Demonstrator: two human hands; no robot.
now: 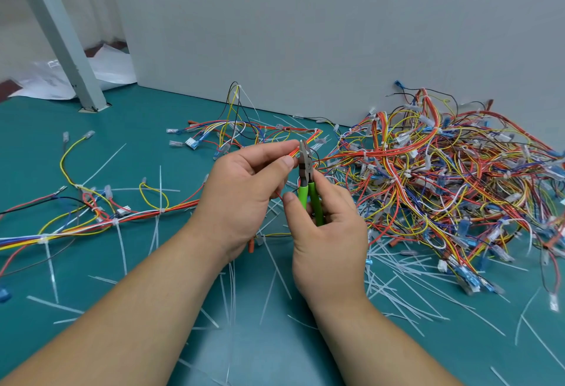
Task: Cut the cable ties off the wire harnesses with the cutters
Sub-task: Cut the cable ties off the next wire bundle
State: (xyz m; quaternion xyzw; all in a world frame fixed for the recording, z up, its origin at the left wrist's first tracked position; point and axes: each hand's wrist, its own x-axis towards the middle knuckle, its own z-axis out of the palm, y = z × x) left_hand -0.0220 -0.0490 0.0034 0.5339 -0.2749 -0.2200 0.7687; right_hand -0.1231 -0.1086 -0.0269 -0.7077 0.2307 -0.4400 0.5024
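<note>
Cutters point(306, 171) with green handles stand upright in my right hand point(330, 232), nose pointing up, my fingers and thumb curled round the handles. My left hand point(241, 190) pinches a harness point(295, 151) of orange and yellow wires between thumb and forefinger, holding it up off the floor point(146, 129). The metal nose of the cutters sits right against those wires, just beside the tip of my left thumb. Whether it has a tie in its bite I cannot tell, since my fingers hide that spot.

To my right, a big tangled pile of harnesses point(443, 177) lies against the grey wall point(305, 34). More harnesses point(116, 220) with white ties on them trail across the floor to my left. Loose white ties point(276, 266) are scattered on the green floor under and around my arms. A grey post point(58, 34) stands at the far left.
</note>
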